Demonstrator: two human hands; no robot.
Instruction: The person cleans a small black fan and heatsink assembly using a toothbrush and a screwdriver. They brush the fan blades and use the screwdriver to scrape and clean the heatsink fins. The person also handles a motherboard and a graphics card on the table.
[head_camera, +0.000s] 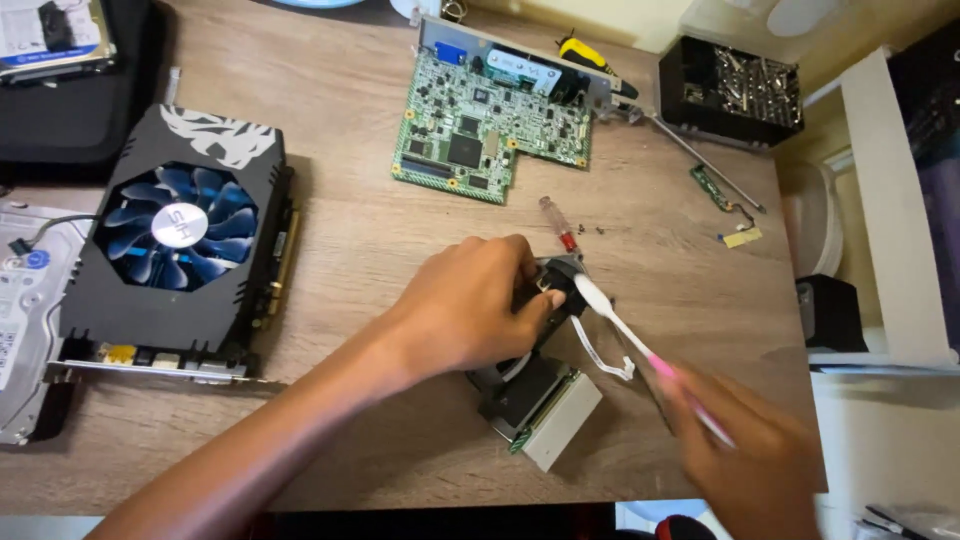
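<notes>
- Left hand (470, 310) is pinching the module (535, 385), steadying it on the bench (350, 240).
- Right hand (755, 450), blurred, is apparently gripping the toothbrush (615, 320), bristles touching the module's top.

Bare hands (470, 310), sleeveless forearms, no gloves

The desk holds 1 graphics card (175, 245) at left, 1 green circuit board (480, 125) far, 2 hard drives (25, 320) at left, and 2 screwdrivers (560, 225). Near are 1 toothbrush (625, 335), 1 black module (535, 395) and 2 hands (465, 305).
</notes>
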